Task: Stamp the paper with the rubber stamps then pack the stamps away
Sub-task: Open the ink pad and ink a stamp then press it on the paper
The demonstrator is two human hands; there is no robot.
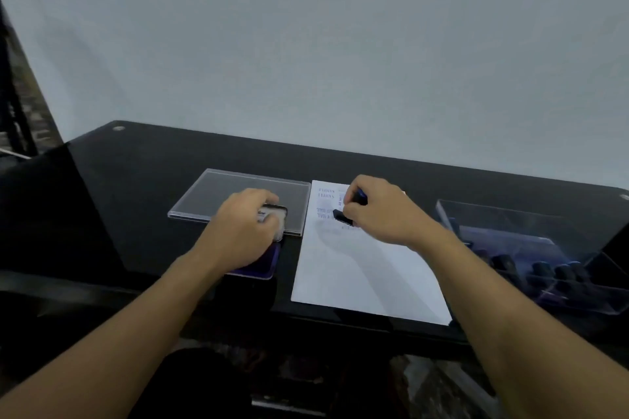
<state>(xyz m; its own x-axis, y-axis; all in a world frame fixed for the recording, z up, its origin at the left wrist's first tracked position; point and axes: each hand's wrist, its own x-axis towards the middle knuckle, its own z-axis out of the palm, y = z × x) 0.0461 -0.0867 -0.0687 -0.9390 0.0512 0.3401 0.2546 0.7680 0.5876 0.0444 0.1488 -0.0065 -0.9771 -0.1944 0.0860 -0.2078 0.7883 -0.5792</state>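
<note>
A white sheet of paper [360, 269] lies on the black table, with several blue stamp prints near its far end. My right hand [381, 211] is closed around a dark rubber stamp [342, 216], whose base is down on the paper by the prints. My left hand [243, 231] rests on the ink pad [262, 265], fingers gripping its raised clear lid [277, 214]. The purple pad shows below my palm. A clear box [531, 248] at the right holds several more dark stamps.
A flat clear plastic lid [238, 190] lies behind the ink pad, left of the paper. The table's front edge [340, 320] runs just under the paper's near end. A plain pale wall stands behind the table.
</note>
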